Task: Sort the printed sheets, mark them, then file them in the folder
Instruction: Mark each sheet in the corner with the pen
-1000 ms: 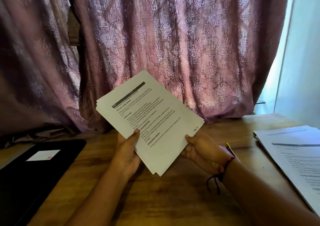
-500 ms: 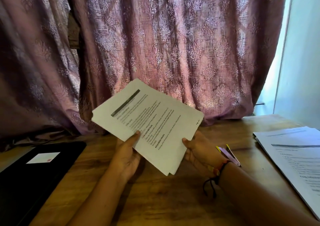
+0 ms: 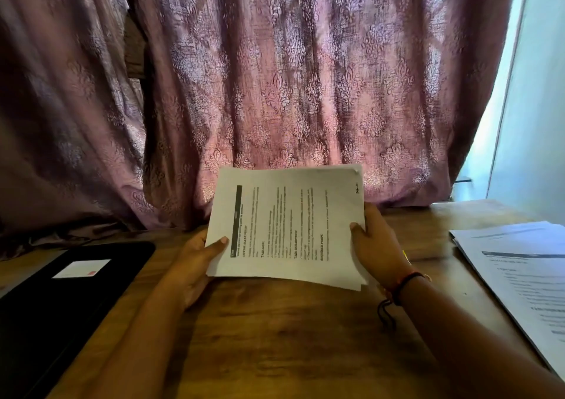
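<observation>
Through the head camera I see both hands clamped on one stack of printed sheets point(image 3: 290, 224), held in front of the person over the middle of a wooden table point(image 3: 275, 337). The left hand point(image 3: 195, 264) grips the stack's left edge, thumb pressed flat on the top page and fingers curled out of sight underneath. The right hand point(image 3: 376, 246) grips the right edge the same way, thumb on the front and fingers behind. The hands are apart, one at each short end of the paper. Whether the lower edge of the stack touches the table I cannot tell. The pages are white and turned sideways, so the lines of print run up and down, with the top of the page toward the left hand. The upper right corner is creased, and the sheets fan out slightly at the lower right corner. A dark bar heads the top page, and below it I can read the bold headings "INITIAL SCENE SETUP", "TASK GOAL", "TASK DESCRIPTION" and "REQUIRED PROPS"; the smaller print is too blurred to read. A dark cord bracelet point(image 3: 403, 282) circles the right wrist. A black folder point(image 3: 61, 307) lies closed on the table at far left, carrying a white label point(image 3: 81, 268) whose marking I cannot make out. A second pile of printed pages point(image 3: 519, 270) lies at far right, and a mauve patterned curtain point(image 3: 275, 77) hangs behind the table.
</observation>
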